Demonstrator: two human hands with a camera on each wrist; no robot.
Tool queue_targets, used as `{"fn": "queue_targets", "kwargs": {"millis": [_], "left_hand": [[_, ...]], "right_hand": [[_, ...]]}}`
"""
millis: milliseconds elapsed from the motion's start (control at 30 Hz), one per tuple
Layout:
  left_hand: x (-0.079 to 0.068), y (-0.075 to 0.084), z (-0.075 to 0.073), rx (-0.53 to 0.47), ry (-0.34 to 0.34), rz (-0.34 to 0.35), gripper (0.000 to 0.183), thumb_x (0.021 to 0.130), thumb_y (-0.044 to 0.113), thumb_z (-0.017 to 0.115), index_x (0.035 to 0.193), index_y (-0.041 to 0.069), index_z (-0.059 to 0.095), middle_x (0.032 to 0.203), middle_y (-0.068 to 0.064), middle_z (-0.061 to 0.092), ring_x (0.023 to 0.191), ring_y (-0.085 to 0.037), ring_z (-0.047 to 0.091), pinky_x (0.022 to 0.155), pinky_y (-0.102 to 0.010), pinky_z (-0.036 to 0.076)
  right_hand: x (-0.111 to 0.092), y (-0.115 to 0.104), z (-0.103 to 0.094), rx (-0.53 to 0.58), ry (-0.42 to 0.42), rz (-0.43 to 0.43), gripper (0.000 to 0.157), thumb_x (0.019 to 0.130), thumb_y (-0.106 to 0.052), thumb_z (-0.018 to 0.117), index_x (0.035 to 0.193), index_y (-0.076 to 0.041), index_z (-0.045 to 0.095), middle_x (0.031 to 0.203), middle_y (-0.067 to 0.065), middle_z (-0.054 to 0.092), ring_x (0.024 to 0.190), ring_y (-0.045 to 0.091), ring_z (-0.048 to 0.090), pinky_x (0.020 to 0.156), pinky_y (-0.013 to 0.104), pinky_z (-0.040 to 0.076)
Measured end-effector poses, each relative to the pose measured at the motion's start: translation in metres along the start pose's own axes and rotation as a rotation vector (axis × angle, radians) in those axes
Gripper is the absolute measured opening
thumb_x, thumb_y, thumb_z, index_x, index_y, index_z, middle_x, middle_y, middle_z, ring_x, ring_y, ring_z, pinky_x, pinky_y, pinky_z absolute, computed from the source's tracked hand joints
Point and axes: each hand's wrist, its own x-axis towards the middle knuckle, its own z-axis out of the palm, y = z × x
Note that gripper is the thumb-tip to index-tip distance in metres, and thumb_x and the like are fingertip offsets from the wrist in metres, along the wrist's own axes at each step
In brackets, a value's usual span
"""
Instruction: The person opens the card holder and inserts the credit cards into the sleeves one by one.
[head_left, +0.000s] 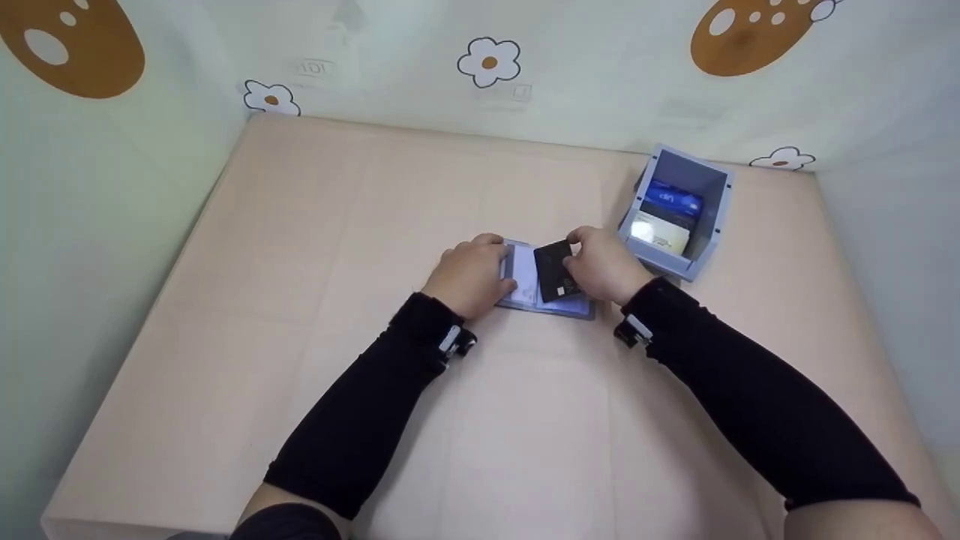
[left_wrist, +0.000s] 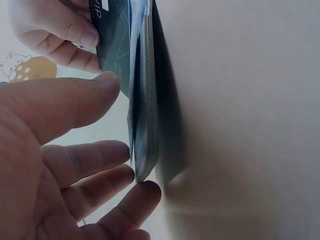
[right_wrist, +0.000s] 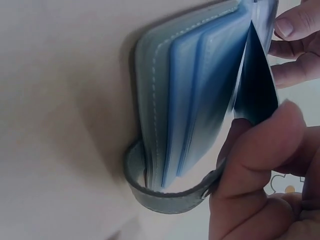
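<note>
A grey card holder (head_left: 517, 308) lies opened out on the table, its clear sleeves showing. My left hand (head_left: 472, 276) holds its left side, thumb on the near part and fingers at the far edge. A black card (head_left: 553, 271) marked VIP is pinched between thumb and fingers of my right hand (head_left: 600, 264). The card is tilted over the right-hand sleeves. In the right wrist view, blue-tinted sleeves (right_wrist: 210, 90) fan out from the stitched cover, and a curved grey strap (right_wrist: 170, 202) with a snap stands beside my right fingers.
Behind my right hand, a grey-blue open bin (head_left: 709, 225) holds a blue card (head_left: 673, 198), a pale card (head_left: 660, 231) and something dark between them. A light cloth covers the table (head_left: 337, 225). Patterned curtain (head_left: 390, 67) hangs along the back edge.
</note>
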Motion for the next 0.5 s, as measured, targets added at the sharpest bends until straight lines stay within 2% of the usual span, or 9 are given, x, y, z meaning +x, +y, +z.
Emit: {"fn": "queue_targets", "kwargs": {"millis": [267,500], "left_hand": [[-0.0001,-0.0004,0.0005,0.015,0.0,0.011,0.056,0.098,0.034,0.074,0.146,0.007,0.062,0.156,-0.01,0.055,0.134,-0.037,0.06,0.112,-0.052,0.048],[-0.0001,-0.0005,0.0001,0.011,0.0,0.016,0.056,0.098,0.034,0.073,0.145,0.006,0.062,0.156,-0.01,0.055,0.134,-0.037,0.06,0.113,-0.052,0.047]], "right_hand": [[0.0037,-0.0039,0.0045,-0.048,0.008,0.007,0.047,0.105,-0.014,0.054,0.145,0.009,0.052,0.137,0.03,0.064,0.117,0.036,0.063,0.11,0.051,0.051],[0.003,-0.0073,0.0084,-0.057,0.013,0.025,0.048,0.106,-0.016,0.054,0.147,0.009,0.05,0.143,0.029,0.061,0.124,0.037,0.063,0.114,0.051,0.049]]}}
